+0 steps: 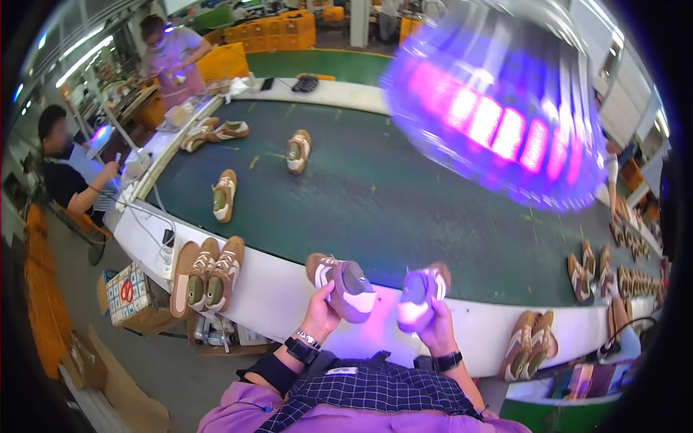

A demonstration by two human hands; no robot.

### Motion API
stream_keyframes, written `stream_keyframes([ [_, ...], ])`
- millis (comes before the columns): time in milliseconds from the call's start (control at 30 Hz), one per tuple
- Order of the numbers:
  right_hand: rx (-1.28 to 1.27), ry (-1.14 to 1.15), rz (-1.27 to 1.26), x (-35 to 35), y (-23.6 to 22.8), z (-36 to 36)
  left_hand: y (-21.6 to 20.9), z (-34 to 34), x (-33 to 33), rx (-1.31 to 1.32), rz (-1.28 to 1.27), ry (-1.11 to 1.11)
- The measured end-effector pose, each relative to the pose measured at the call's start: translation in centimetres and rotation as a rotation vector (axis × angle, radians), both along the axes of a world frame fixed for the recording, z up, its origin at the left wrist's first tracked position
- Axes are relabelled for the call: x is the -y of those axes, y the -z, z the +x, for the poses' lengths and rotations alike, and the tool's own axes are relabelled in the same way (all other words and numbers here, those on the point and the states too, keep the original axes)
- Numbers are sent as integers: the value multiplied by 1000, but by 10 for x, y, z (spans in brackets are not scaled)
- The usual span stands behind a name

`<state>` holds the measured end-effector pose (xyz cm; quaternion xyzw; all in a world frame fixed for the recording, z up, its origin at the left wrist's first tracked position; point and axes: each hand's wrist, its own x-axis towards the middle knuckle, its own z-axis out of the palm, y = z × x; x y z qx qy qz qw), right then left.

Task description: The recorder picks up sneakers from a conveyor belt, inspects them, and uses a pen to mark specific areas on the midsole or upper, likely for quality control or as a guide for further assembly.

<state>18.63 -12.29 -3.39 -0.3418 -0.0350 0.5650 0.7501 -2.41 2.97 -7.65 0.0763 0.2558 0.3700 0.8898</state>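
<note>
A brown sneaker (350, 299) with white stripes is gripped in my left hand (320, 315), its toe pointing up and to the left. My right hand (437, 332) grips a second brown sneaker (421, 297), tilted with its heel low and its toe away from me. Both shoes are held apart from each other above the white ledge (289, 303) of the table in front of me, in purple light. Most of my fingers are hidden behind the shoes. A clear-covered lamp (498, 108) with glowing pink and purple segments hangs at the upper right.
Two sneakers (216, 270) and a flat brown sole (184, 278) lie on the ledge at left, and more sneakers (530, 343) at right. Single shoes (297, 151) rest on the green belt (346, 195). Co-workers (72, 169) sit and stand at the left; another person's arm (621, 325) reaches in at the right.
</note>
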Motion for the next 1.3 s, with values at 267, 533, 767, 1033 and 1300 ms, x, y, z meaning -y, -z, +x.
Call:
stream_keyframes([
  [267,-244,-304,-197,24,35,-17,43,-64,-220,-326,201,-104],
  [533,-379,-245,80,-187,-3,-11,38,-113,-221,-1508,911,-299],
  [767,363,-176,-237,-262,72,46,-82,-179,-150,-2071,1268,46],
  [1033,1452,244,-828,0,29,75,47,-291,-113,-2110,1166,-35],
  [1300,1584,474,-1790,227,47,189,57,-291,-120,-1795,1075,90],
])
